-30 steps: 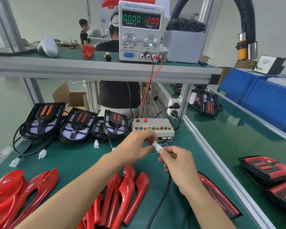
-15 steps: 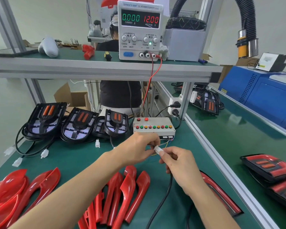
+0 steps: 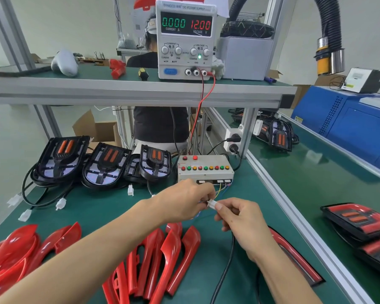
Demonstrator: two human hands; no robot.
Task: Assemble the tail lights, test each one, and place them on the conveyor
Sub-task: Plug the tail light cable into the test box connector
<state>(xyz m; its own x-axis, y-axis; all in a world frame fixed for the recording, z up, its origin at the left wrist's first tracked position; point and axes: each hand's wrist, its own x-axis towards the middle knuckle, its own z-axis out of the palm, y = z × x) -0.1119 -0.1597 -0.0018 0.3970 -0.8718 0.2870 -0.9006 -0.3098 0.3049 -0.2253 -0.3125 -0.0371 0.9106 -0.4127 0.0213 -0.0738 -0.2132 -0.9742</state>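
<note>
Testing is the step in hand: the left hand (image 3: 184, 199) and right hand (image 3: 239, 218) each pinch one half of the white connector (image 3: 211, 203) above the bench (image 3: 92, 207), before the tester box (image 3: 204, 170). Next, I judge, push both halves straight together.

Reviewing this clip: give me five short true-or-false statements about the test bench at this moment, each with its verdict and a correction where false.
1. The power supply reads 12.00 volts. True.
2. Its current display shows 2.500 amps. False: it shows 0.000.
3. The left hand and right hand meet at a white connector in front of the button box. True.
4. Three black housings stand in a row at the back of the bench, left of the button box. True.
5. The red lenses are stacked on the upper shelf. False: they lie on the green bench top near the person.
</note>
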